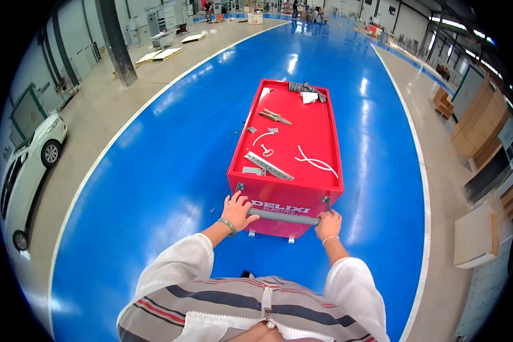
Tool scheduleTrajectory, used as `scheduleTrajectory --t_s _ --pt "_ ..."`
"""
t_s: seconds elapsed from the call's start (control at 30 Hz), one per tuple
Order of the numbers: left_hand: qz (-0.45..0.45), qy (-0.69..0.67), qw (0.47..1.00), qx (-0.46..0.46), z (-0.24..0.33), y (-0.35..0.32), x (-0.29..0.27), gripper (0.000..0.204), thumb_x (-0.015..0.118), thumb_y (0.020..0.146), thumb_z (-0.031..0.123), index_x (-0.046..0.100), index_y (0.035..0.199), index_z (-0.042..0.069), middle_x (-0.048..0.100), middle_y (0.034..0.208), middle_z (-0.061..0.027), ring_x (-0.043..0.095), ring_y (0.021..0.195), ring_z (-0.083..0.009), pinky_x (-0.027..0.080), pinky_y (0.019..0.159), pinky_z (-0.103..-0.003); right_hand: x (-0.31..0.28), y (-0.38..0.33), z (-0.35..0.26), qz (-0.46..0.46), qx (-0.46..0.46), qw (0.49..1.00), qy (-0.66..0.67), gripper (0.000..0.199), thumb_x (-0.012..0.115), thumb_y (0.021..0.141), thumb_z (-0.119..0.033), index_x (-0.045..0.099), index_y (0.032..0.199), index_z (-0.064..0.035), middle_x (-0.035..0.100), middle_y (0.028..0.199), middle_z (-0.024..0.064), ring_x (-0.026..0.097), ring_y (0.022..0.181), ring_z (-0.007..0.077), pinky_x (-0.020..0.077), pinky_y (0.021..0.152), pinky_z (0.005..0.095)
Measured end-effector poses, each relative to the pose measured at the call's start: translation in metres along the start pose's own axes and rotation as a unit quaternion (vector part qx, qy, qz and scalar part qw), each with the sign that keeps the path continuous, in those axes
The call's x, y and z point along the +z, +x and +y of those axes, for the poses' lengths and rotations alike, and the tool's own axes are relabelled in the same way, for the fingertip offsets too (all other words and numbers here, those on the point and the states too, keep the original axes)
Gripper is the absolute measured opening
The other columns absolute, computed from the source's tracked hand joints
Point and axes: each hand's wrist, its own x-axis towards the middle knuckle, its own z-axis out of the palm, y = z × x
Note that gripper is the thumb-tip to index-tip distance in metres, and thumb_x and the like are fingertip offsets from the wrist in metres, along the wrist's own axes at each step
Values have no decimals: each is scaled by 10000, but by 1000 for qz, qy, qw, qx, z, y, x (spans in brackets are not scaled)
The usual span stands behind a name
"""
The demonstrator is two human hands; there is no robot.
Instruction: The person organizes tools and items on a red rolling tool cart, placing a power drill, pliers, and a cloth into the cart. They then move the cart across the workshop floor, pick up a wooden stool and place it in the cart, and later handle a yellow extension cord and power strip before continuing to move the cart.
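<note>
A red tool cart stands right in front of me, with a grey cart handle across its near side. My left hand is on the handle's left end, its fingers somewhat spread over the bar near the bracket. At the other end, my right hand is closed round the bar. On the cart's tray-like top lie pliers, a slotted metal strip, a small key-like piece, white pieces of wire and a dark, crumpled cloth-like item at the far edge.
Glossy blue floor with white border lines surrounds the cart. A white car is parked at left, near a dark pillar. Cardboard boxes and a pale cabinet line the right side. Several people are far off.
</note>
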Motion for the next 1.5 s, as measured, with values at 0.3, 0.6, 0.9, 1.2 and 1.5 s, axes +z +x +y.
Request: scheduleTrajectory --t_s 0.3,0.6,0.9,1.2,1.5 --pt "-63 10 995 -76 -1 40 -14 527 560 816 528 621 1041 55 520 1203 -134 309 1287 -324 184 1054 -547 0 42 0 -9 -19 999 26 213 680 606 -82 703 805 -154 657 893 92 495 1135 333 332 981 448" --pt "-21 11 992 -124 -24 92 23 591 558 833 492 489 1225 55 434 1316 -144 282 1313 -330 173 1072 -533 24 103 7 -88 -35 995 43 291 731 608 -116 694 894 -154 633 1046 83 442 1207 350 324 1002 443" --pt "50 3 995 -86 -29 154 11 576 595 813 454 480 1221 63 429 1297 -135 327 1271 -314 206 1052 -529 26 162 22 -22 -41 996 79 233 693 601 -67 680 819 -148 621 1045 63 446 1192 352 337 989 448" --pt "-8 1 994 -108 -42 228 24 527 580 821 467 509 1164 73 491 1181 -138 393 1204 -305 232 1040 -538 52 228 40 -36 -22 999 29 203 693 625 -80 687 821 -134 613 1064 82 433 1210 333 312 1008 459" --pt "12 6 995 -96 -85 284 29 469 565 826 495 556 1047 82 523 1056 -128 450 1082 -300 237 1033 -510 66 295 26 -33 -52 997 42 192 664 676 -116 689 866 -106 596 1098 98 412 1216 349 301 1010 464"
